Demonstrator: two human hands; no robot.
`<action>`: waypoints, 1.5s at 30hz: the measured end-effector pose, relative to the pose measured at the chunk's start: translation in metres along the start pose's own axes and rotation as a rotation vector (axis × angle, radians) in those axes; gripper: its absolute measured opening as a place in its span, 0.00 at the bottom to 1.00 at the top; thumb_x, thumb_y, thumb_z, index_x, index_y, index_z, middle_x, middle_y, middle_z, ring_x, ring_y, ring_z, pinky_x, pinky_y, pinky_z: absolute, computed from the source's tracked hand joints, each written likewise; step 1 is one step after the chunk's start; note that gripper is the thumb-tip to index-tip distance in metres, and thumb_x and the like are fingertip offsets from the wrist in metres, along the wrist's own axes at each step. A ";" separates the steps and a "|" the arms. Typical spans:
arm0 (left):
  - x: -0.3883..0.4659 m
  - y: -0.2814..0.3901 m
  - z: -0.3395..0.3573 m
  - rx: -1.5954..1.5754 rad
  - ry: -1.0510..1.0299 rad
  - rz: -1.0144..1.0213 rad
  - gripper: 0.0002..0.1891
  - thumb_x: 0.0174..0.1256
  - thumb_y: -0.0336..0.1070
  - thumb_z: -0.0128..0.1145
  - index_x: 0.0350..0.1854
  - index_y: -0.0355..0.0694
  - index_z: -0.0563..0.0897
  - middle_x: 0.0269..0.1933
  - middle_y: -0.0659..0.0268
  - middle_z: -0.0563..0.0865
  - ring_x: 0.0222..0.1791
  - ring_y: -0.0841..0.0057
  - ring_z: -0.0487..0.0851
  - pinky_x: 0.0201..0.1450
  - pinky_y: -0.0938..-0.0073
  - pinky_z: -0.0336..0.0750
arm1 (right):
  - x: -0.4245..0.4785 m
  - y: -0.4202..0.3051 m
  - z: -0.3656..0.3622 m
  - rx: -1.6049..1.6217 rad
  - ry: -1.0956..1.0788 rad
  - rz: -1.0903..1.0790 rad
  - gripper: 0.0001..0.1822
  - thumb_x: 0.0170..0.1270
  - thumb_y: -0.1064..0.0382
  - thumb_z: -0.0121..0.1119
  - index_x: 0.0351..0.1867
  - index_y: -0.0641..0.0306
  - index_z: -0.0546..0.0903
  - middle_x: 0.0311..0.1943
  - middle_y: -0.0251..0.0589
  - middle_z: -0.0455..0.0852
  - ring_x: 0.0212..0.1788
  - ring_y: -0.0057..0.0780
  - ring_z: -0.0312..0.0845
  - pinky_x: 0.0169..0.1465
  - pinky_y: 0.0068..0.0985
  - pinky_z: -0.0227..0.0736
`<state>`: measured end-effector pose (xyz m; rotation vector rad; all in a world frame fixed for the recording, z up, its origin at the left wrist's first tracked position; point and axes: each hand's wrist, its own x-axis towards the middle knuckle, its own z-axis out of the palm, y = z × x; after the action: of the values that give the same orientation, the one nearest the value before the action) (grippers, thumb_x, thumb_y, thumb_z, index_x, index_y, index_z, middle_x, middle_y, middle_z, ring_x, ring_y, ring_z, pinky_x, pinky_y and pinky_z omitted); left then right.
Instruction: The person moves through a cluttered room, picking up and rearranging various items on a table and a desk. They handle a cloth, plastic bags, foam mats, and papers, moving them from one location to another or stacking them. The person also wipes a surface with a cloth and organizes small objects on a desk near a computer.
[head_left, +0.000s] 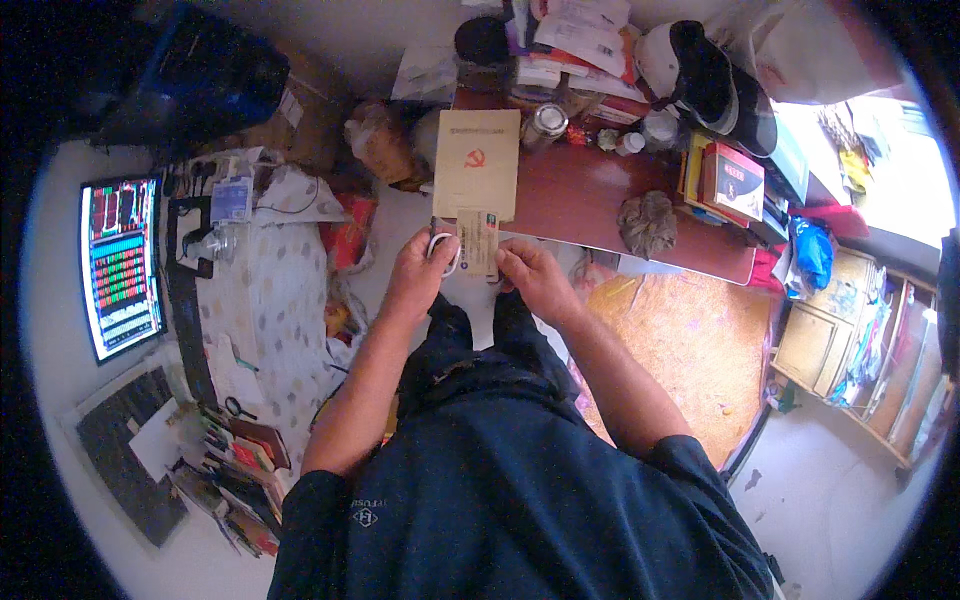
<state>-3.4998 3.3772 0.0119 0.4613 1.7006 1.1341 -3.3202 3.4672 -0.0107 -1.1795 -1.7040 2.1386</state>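
Note:
Before my body, my left hand (424, 270) has its thumb and fingers around the white loop handle of what looks like scissors (444, 255). My right hand (529, 274) pinches the right edge of a beige bank-type card or slip (477, 244) bearing print and a small colored mark. Just beyond the card is a cream paper envelope or folder (476, 165) with a red hammer-and-sickle emblem and a line of writing; it overlaps the near edge of a dark red tabletop (570, 187). The scissors' blades are hidden or too small to tell.
On the red table stand a lidded glass jar (550, 121), a crumpled brown cloth-like bundle (648, 223) and a boxed item (733, 184) beside books. A lit monitor (122, 266) stands left, past a spotted cloth cover (259, 300). A wooden cabinet (825, 322) is at right.

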 end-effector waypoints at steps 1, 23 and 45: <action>0.003 0.003 0.007 0.054 -0.011 -0.003 0.12 0.70 0.41 0.59 0.45 0.37 0.82 0.36 0.70 0.83 0.36 0.84 0.78 0.41 0.79 0.74 | 0.000 0.001 -0.008 -0.004 -0.003 0.005 0.16 0.75 0.56 0.51 0.45 0.70 0.80 0.30 0.36 0.83 0.30 0.21 0.76 0.36 0.25 0.76; 0.010 -0.047 0.065 -0.006 0.026 -0.287 0.10 0.74 0.39 0.52 0.47 0.41 0.82 0.35 0.73 0.85 0.33 0.87 0.79 0.30 0.84 0.67 | 0.121 0.233 -0.246 -0.945 0.498 0.347 0.15 0.68 0.57 0.51 0.39 0.63 0.85 0.34 0.47 0.88 0.39 0.45 0.86 0.41 0.38 0.80; -0.029 -0.070 0.101 0.210 0.070 -0.466 0.10 0.76 0.39 0.50 0.45 0.40 0.82 0.36 0.71 0.87 0.32 0.87 0.80 0.30 0.84 0.69 | 0.264 0.200 -0.239 -0.822 0.453 0.646 0.22 0.70 0.44 0.48 0.55 0.53 0.82 0.45 0.44 0.87 0.44 0.42 0.85 0.45 0.42 0.80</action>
<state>-3.3842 3.3685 -0.0386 0.1371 1.8719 0.6445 -3.2745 3.7292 -0.3206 -2.4671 -2.2122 1.1451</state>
